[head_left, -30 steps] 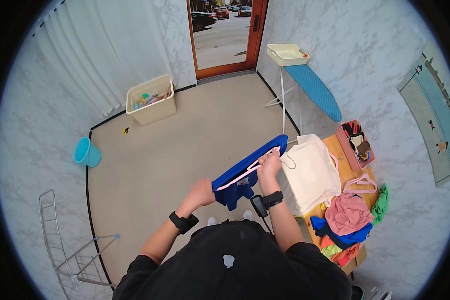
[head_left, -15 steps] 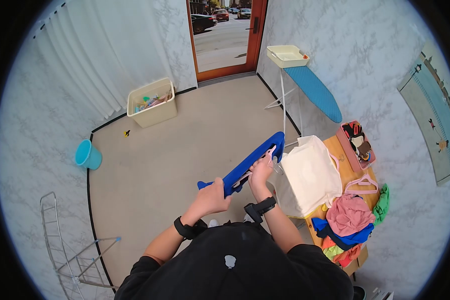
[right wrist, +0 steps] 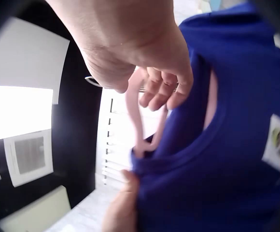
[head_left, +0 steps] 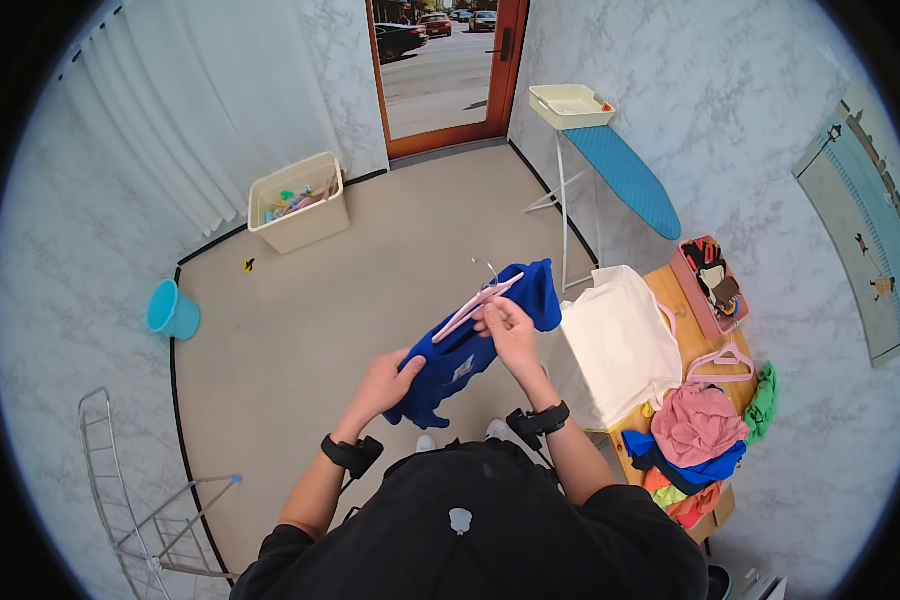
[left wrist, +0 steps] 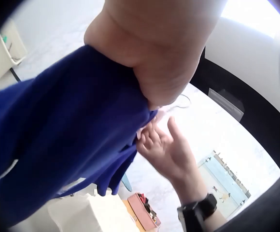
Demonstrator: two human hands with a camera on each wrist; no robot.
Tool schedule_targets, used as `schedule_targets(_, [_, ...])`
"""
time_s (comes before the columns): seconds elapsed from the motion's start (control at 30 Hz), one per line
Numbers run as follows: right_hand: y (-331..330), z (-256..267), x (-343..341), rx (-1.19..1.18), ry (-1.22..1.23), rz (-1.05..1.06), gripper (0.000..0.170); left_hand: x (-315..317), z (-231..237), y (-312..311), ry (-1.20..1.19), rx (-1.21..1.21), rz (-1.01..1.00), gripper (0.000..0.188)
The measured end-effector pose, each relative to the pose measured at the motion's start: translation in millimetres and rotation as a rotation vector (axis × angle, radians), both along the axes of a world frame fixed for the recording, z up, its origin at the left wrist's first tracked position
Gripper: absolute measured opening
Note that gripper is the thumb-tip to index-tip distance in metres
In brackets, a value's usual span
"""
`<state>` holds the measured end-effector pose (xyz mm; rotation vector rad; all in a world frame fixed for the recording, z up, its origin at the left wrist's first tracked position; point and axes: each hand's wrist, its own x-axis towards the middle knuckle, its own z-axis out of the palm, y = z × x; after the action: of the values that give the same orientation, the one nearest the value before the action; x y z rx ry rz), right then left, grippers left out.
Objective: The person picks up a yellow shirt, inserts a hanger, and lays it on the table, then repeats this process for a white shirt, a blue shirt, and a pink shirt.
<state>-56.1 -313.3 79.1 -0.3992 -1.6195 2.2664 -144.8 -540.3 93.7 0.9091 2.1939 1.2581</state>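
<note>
A blue T-shirt (head_left: 438, 385) hangs between my two hands, with a pink clothes hanger (head_left: 458, 326) partly inside its neck opening. My left hand (head_left: 375, 388) grips the shirt's left side, thumb lying over the cloth. My right hand (head_left: 511, 335) holds the hanger near its middle, fingers curled about it; in the right wrist view the hanger (right wrist: 135, 116) passes between thumb and fingers. The metal hook points away from me. A small white printed patch (right wrist: 279, 143) shows on the shirt's front. Folds of the shirt (left wrist: 72, 125) fill much of the left wrist view.
At right a wooden table (head_left: 662, 290) bears a cream cloth-covered box (head_left: 620, 345), a pink bin (head_left: 712, 290), another pink hanger (head_left: 722, 366) and piled clothes (head_left: 698, 430). Farther off stand an ironing board (head_left: 625, 178), a cream tub (head_left: 305, 225), a blue bucket (head_left: 174, 312) and a metal rack (head_left: 140, 520).
The shirt has turned so that its patched front shows, and the hanger's hook has swung from the right to point away. My left hand has shifted left along the cloth.
</note>
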Motion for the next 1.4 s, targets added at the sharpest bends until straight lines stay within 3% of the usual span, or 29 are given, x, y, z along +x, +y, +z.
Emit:
schedule_targets(0.13, [30, -8, 21, 1.034, -0.125, -0.852, 0.048, -21, 16, -40, -0.124, 0.044, -0.018, 0.038])
schedule_targets(0.17, [39, -9, 24, 1.035, -0.125, -0.848, 0.048, -25, 18, -49, -0.220, 0.050, -0.032, 0.041])
schedule_targets(0.23, [58, -17, 28, 1.365, -0.100, -1.038, 0.035, -30, 24, -63, -0.230, 0.081, -0.021, 0.043])
schedule_targets(0.27, [67, -24, 33, 1.365, -0.101, -1.037, 0.035, -31, 27, -69, -0.237, 0.111, -0.012, 0.045])
schedule_targets(0.33, [71, -22, 40, 0.982, -0.115, -0.612, 0.026, -35, 31, -77, -0.231, 0.124, -0.001, 0.046])
schedule_targets(0.37, [72, -21, 44, 0.841, -0.172, -0.604, 0.021, -39, 32, -83, -0.230, 0.113, 0.015, 0.046])
schedule_targets(0.53, [136, -34, 59, 0.729, -0.188, -0.636, 0.017, -48, 49, -105, -0.099, 0.036, 0.052, 0.046])
schedule_targets(0.6, [163, -39, 66, 0.442, -0.258, -0.425, 0.017, -47, 55, -108, -0.113, 0.070, 0.073, 0.044])
schedule_targets(0.67, [164, -26, 67, 0.913, -0.565, -0.347, 0.018, -47, 56, -111, -0.091, 0.093, 0.050, 0.039])
schedule_targets(0.77, [159, -33, 64, 1.100, -0.272, -0.456, 0.027, -47, 65, -108, -0.067, 0.092, 0.051, 0.034])
schedule_targets(0.9, [94, 36, 49, 0.891, -0.032, -0.404, 0.028, -45, 74, -104, -0.037, 0.044, 0.059, 0.032])
schedule_targets(0.97, [65, 64, 45, 0.839, 0.133, -0.178, 0.029, -46, 73, -100, -0.058, 0.018, 0.068, 0.031])
schedule_targets(1.0, [54, 76, 44, 0.836, 0.130, -0.182, 0.029, -48, 71, -100, -0.059, 0.014, 0.063, 0.031])
schedule_targets(1.07, [39, 92, 43, 1.019, 0.042, 0.009, 0.022, -53, 65, -98, -0.056, 0.010, 0.032, 0.029])
schedule_targets(1.2, [23, 89, 39, 1.006, 0.082, -0.023, 0.014, -51, 72, -90, -0.066, 0.068, 0.060, 0.030])
schedule_targets(1.4, [8, 87, 42, 1.256, 0.082, -0.069, 0.011, -58, 48, -88, -0.190, -0.011, -0.047, 0.032])
